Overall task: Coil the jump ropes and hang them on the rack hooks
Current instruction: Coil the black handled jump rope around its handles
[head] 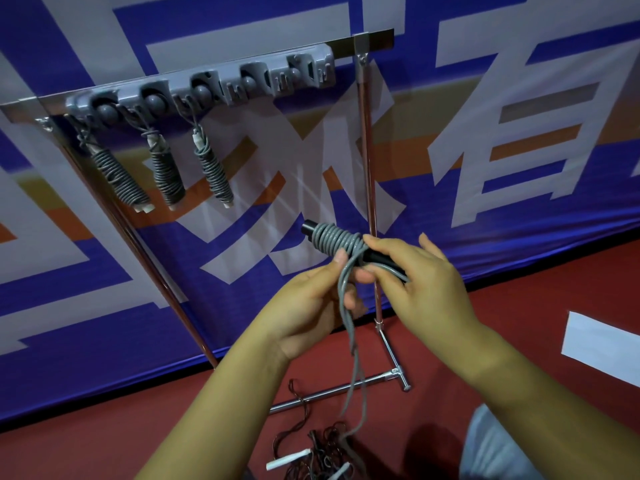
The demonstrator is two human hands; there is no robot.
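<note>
A grey jump rope (336,239) is wound in tight turns around its black handles (309,227), held at chest height in front of the rack. My right hand (426,282) grips the handles at their near end. My left hand (311,303) pinches the loose grey cord just below the coil; the rest of the cord (353,375) hangs down toward the floor. A grey hook strip (207,90) runs along the rack's top bar. Three coiled grey ropes hang from its left hooks: one (117,174), a second (166,171) and a third (213,168).
The chrome rack has an upright post (367,168) right behind my hands and a foot bar (339,389) on the red floor. More tangled dark ropes with white handles (311,455) lie on the floor below. A blue printed banner covers the wall behind.
</note>
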